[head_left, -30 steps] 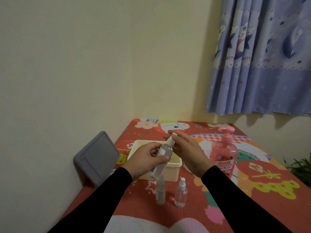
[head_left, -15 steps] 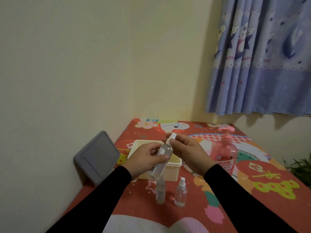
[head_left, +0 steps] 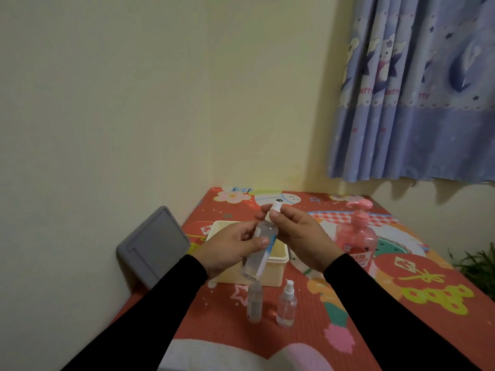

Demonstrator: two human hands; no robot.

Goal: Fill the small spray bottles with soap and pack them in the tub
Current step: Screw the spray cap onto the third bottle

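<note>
My left hand [head_left: 230, 249] grips a small clear spray bottle [head_left: 257, 253], tilted, above the cream tub [head_left: 276, 269]. My right hand [head_left: 297, 236] pinches its white spray head [head_left: 275, 208] at the bottle's top. Two more small clear spray bottles stand on the mat in front of the tub: one [head_left: 254, 302] on the left, one with a white nozzle [head_left: 287, 303] on the right. A pink pump bottle of soap [head_left: 357, 236] stands right of the tub.
A grey lid or board [head_left: 154, 246] leans against the left wall. The table has a red patterned mat [head_left: 401, 290] and sits in a wall corner. A blue curtain [head_left: 412, 89] hangs at the right, with a plant [head_left: 479, 266] beyond the table's right edge.
My right hand has risen slightly with the white spray head, which now shows higher above the bottle. The left hand holds the bottle in nearly the same place.
</note>
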